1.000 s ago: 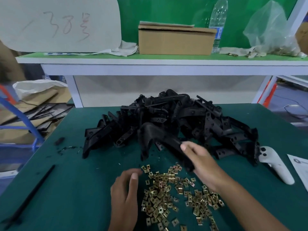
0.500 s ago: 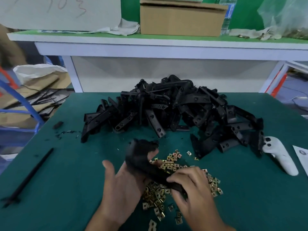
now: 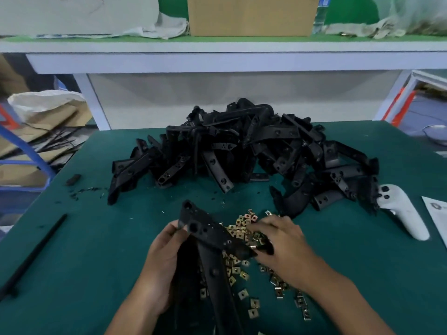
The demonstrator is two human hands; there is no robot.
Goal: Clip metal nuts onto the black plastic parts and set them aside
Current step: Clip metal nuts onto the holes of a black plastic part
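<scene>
- We're gripping the black plastic part (image 3: 208, 240) in our left hand (image 3: 159, 267), above the table (image 3: 72, 274); long axis running toward us, holed end pointing away.
- Our right hand (image 3: 283, 247) is reaching into the metal nuts (image 3: 242, 228), fingers curled; can't tell whether it's pinching one.

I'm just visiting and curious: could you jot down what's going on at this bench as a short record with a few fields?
Left hand: grips a black plastic part
Right hand: fingers down among the metal nuts; whether it holds one cannot be told
Behind: heap of black plastic parts
Surface: green table
Right edge: white controller
Left edge: black rod
</scene>
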